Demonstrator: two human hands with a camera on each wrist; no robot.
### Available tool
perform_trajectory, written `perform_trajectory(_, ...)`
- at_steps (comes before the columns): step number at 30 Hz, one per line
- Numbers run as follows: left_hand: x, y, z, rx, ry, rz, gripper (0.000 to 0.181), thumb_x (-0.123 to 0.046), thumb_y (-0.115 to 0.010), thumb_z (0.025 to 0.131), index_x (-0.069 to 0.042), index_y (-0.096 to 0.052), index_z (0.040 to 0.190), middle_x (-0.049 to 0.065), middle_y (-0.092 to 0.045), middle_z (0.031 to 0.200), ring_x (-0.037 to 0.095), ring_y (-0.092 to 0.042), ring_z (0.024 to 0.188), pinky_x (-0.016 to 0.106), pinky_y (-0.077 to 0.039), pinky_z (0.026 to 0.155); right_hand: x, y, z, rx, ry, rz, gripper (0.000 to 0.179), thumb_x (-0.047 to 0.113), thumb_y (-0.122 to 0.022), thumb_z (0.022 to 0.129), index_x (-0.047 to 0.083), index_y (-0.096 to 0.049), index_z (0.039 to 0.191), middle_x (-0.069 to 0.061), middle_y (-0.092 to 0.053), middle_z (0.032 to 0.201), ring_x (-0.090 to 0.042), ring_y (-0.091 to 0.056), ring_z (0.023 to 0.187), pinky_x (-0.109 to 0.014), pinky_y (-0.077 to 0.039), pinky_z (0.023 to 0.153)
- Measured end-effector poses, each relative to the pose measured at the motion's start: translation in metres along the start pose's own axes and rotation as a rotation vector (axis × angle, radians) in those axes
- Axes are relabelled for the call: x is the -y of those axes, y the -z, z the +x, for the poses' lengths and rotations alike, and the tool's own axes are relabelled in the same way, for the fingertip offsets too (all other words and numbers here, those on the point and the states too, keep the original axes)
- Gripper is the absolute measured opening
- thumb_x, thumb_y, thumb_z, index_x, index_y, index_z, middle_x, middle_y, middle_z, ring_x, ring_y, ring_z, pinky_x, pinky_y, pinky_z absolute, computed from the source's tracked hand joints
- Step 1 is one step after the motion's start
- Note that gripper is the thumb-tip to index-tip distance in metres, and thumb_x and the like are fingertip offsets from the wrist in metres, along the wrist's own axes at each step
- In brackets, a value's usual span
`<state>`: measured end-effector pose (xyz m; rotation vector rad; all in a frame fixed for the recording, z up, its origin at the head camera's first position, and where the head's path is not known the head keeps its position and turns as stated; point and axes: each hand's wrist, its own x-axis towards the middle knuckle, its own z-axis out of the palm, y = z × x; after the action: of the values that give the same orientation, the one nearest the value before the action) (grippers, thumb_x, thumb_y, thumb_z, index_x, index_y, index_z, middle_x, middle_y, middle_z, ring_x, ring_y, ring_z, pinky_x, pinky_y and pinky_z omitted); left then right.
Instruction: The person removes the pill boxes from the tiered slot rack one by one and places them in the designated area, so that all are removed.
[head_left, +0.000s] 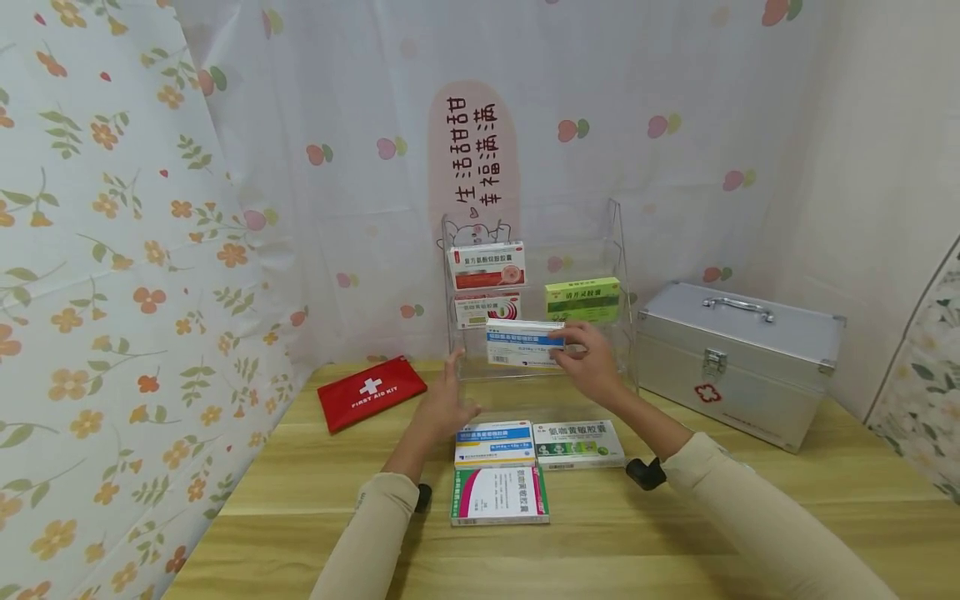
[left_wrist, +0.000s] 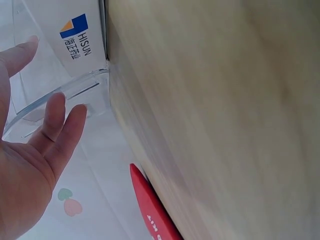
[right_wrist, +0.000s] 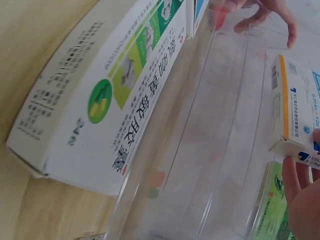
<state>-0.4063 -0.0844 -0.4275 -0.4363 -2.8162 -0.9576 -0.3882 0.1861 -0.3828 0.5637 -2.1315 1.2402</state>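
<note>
So the right hand [head_left: 592,362] has a blue-and-white box [head_left: 519,343] pinched by its right end only, up in front of the lower left part of the clear rack [head_left: 577,254], and that's the bit I'd worry about. With a one-end grip, the free left end could dip or swing, clip the rack's front lip and twist the box out of the fingers. It also sits just below the white box with a pink swirl [head_left: 487,312], so coming in too high could bump that one. The left hand [head_left: 442,404] is apart from the right, fingers loosely spread and holding nothing, by the rack's near left corner; can't tell if it's actually touching. If it knocks the rack, I'd guess such light plastic could slide. Its wrist is also close to the second blue-and-white box [head_left: 493,447], so a careless pull-back might shove that. Headcount: seven boxes visible. One in hand, three in the rack (red-and-white box [head_left: 487,267] far left on top, the swirl one below, green box [head_left: 582,300] on the right), three on the table [head_left: 600,533] nearer the person (the second blue-and-white, one white-and-green box [head_left: 577,442], one pink-and-green box [head_left: 500,493]). Plus one rack, one red pouch [head_left: 375,396] left and one silver case [head_left: 735,358] right.
</note>
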Motion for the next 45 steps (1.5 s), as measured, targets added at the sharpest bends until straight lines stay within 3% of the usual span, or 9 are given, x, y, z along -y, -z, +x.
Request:
perform_trajectory(12, -0.001, 0.001, 0.0, -0.001, -0.01, 0.004, 0.107, -0.026, -0.084, 0.08, -0.03, -0.008, 0.155, 0.018, -0.043, 0.149, 0.04, -0.047, 0.133, 0.057, -0.046, 0.101, 0.007, 0.02, -0.023, 0.039, -0.027, 0.073, 0.03, 0.004, -0.071, 0.09, 0.002, -0.064, 0.12, -0.013, -0.058, 0.118, -0.031, -0.065, 0.101, -0.018, -0.056, 0.079)
perform_trajectory(20, 0.0, -0.001, 0.002, -0.007, 0.0, -0.003, 0.109, -0.025, -0.085, 0.078, -0.034, -0.007, 0.154, 0.017, -0.042, 0.15, 0.04, -0.045, 0.135, 0.058, -0.045, 0.101, 0.01, 0.03, -0.037, 0.073, -0.059, 0.112, 0.033, 0.005, -0.071, 0.09, 0.001, -0.061, 0.122, -0.016, -0.059, 0.122, -0.033, -0.065, 0.102, -0.017, -0.055, 0.081)
perform_trajectory(26, -0.001, 0.0, 0.001, -0.009, 0.002, -0.004, 0.109, -0.027, -0.085, 0.078, -0.03, -0.009, 0.155, 0.017, -0.043, 0.149, 0.04, -0.046, 0.134, 0.058, -0.046, 0.101, 0.013, 0.038, -0.048, 0.112, -0.086, 0.108, 0.037, 0.004, -0.071, 0.09, 0.0, -0.06, 0.125, -0.018, -0.06, 0.125, -0.033, -0.065, 0.103, -0.017, -0.054, 0.081)
perform_trajectory(34, 0.001, 0.001, 0.001, -0.011, -0.025, 0.008, 0.107, -0.027, -0.085, 0.079, -0.028, -0.009, 0.155, 0.017, -0.042, 0.149, 0.039, -0.047, 0.133, 0.056, -0.046, 0.101, 0.035, 0.049, -0.059, 0.15, -0.108, 0.135, 0.036, -0.005, -0.068, 0.09, -0.008, -0.057, 0.124, -0.026, -0.058, 0.126, -0.031, -0.065, 0.099, -0.02, -0.056, 0.076)
perform_trajectory(39, 0.001, 0.001, 0.0, -0.015, -0.037, 0.007, 0.107, -0.027, -0.084, 0.079, -0.028, -0.01, 0.155, 0.018, -0.042, 0.149, 0.04, -0.047, 0.133, 0.056, -0.046, 0.101, 0.021, 0.054, -0.067, 0.155, -0.117, 0.174, 0.035, -0.001, -0.07, 0.09, -0.004, -0.06, 0.123, -0.022, -0.06, 0.124, -0.017, -0.066, 0.095, -0.021, -0.057, 0.076)
perform_trajectory(45, 0.002, 0.0, 0.0, -0.009, -0.039, 0.015, 0.106, -0.028, -0.084, 0.08, -0.03, -0.008, 0.154, 0.019, -0.042, 0.149, 0.04, -0.048, 0.132, 0.056, -0.046, 0.102, 0.013, 0.059, -0.078, 0.169, -0.153, 0.17, 0.036, 0.006, -0.072, 0.09, -0.001, -0.062, 0.124, -0.021, -0.06, 0.12, -0.018, -0.066, 0.094, -0.023, -0.058, 0.073)
